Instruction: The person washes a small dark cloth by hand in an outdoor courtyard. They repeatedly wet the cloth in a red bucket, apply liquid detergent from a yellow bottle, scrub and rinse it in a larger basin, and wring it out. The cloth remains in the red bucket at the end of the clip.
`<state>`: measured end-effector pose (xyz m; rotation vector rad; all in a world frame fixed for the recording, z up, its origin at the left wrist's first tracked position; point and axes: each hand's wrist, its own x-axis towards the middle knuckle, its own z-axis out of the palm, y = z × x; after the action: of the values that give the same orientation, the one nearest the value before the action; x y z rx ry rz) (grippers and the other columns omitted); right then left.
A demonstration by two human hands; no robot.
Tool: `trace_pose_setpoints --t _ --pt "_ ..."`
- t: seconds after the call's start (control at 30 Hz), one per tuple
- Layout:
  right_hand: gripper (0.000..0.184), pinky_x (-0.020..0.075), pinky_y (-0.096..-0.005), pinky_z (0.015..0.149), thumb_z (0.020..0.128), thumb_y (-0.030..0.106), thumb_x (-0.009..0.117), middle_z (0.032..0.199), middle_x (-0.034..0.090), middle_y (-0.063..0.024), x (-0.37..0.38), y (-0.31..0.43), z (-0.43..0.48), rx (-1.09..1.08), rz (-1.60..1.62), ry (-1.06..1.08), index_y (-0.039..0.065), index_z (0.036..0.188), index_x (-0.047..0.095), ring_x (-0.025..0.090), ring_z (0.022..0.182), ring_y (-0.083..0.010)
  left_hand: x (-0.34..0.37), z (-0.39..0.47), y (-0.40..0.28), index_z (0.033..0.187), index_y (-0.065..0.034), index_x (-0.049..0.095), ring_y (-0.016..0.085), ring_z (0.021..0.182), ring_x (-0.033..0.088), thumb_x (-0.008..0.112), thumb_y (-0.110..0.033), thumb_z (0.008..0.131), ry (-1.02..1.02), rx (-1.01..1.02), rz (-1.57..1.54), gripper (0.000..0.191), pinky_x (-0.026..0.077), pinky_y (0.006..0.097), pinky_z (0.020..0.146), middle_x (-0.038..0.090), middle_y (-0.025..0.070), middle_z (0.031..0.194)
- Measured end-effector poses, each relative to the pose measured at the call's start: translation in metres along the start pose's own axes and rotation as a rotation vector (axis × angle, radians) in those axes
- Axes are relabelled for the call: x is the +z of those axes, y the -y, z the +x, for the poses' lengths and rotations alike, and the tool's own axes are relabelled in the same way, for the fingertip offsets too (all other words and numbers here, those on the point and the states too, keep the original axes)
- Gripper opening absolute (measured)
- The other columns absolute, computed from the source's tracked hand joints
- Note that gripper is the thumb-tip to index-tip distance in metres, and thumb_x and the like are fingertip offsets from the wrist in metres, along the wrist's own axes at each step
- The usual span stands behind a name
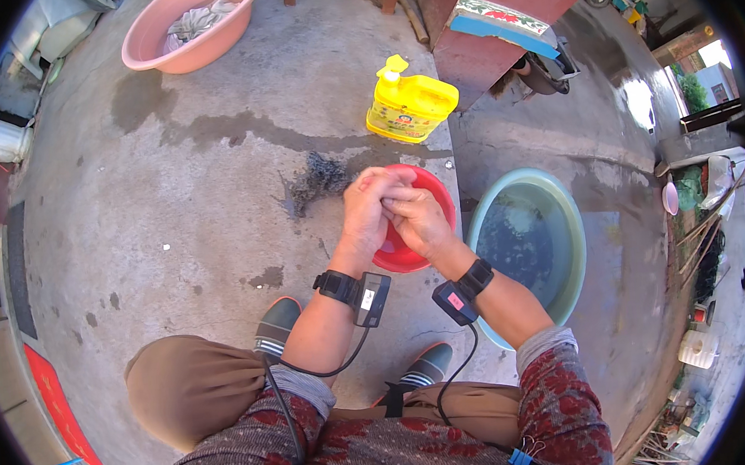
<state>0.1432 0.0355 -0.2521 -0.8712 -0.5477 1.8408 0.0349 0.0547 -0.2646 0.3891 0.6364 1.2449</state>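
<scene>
Above a small red plastic basin point(440, 202), my left hand point(369, 210) and my right hand point(418, 215) are pressed together with their fingers overlapping. Whatever may lie between the palms is hidden, and I cannot tell if they hold anything. The hands cover much of the basin, which stands on the concrete floor. Just beyond it is a yellow pump-top jug point(412, 110) with a printed label. To my right stands a large pale green tub point(577, 244) with water in it. Black devices are strapped to both wrists, each with a cable running back along the arm.
At the far left a pink tub point(133, 51) holds pale cloth point(202, 19). A dark wet patch point(317, 178) marks the floor left of the basin. A red pillar point(483, 56) rises behind the jug. My shoes point(278, 323) are close below the basin.
</scene>
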Motion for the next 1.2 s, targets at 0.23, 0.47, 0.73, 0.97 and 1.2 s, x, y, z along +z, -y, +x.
trace_pose_setpoints --t 0.23,0.47,0.73,0.97,1.2 --pt "0.023 0.0531 -0.0317 0.085 0.094 0.003 0.052 0.109 0.067 -0.0149 -0.014 0.015 0.012 -0.098 -0.243 -0.095 -0.006 0.112 0.063 0.066 0.099 -0.0222 -0.122 0.034 -0.041 0.102 -0.0001 0.063 0.026 0.102 0.061 0.07 -0.002 0.072 -0.795 0.313 1.332 0.031 0.047 0.0364 0.089 0.066 0.0149 0.101" --pt "0.021 0.0529 -0.0282 0.078 0.095 0.009 0.056 0.105 0.069 -0.0115 -0.017 0.009 0.01 -0.027 -0.302 -0.069 -0.002 0.109 0.066 0.068 0.094 -0.0183 -0.164 0.016 -0.018 0.09 -0.0009 0.062 0.025 0.08 0.06 0.068 -0.003 0.078 -0.756 0.223 1.388 0.013 0.048 0.0359 0.073 0.064 0.0119 0.086" --pt "0.024 0.0531 -0.0296 0.078 0.091 0.007 0.059 0.11 0.067 -0.0121 -0.007 0.0 0.038 -0.224 -0.782 0.064 -0.001 0.113 0.066 0.066 0.094 -0.019 -0.141 0.016 -0.038 0.088 -0.0048 0.059 0.013 0.068 0.053 0.058 -0.001 0.091 -0.596 0.12 0.385 0.005 0.042 0.0287 0.06 0.057 0.0006 0.079" --pt "0.036 0.0502 -0.0386 0.087 0.077 0.012 0.07 0.114 0.063 -0.0175 -0.001 -0.009 0.085 -0.452 -1.28 0.01 0.006 0.112 0.067 0.062 0.099 -0.0344 -0.139 0.014 -0.046 0.09 -0.0007 0.058 0.012 0.075 0.052 0.056 0.004 0.091 -0.63 0.262 0.608 0.005 0.043 0.0267 0.069 0.057 0.0034 0.083" --pt "0.049 0.0451 -0.0413 0.098 0.072 0.015 0.073 0.126 0.058 -0.0147 0.012 -0.024 0.091 -0.482 -1.595 0.188 0.008 0.119 0.063 0.053 0.118 -0.0346 -0.133 0.011 -0.058 0.093 0.0001 0.059 0.015 0.078 0.056 0.053 0.003 0.093 -0.512 0.163 0.345 0.007 0.049 0.0311 0.074 0.058 0.0056 0.085"
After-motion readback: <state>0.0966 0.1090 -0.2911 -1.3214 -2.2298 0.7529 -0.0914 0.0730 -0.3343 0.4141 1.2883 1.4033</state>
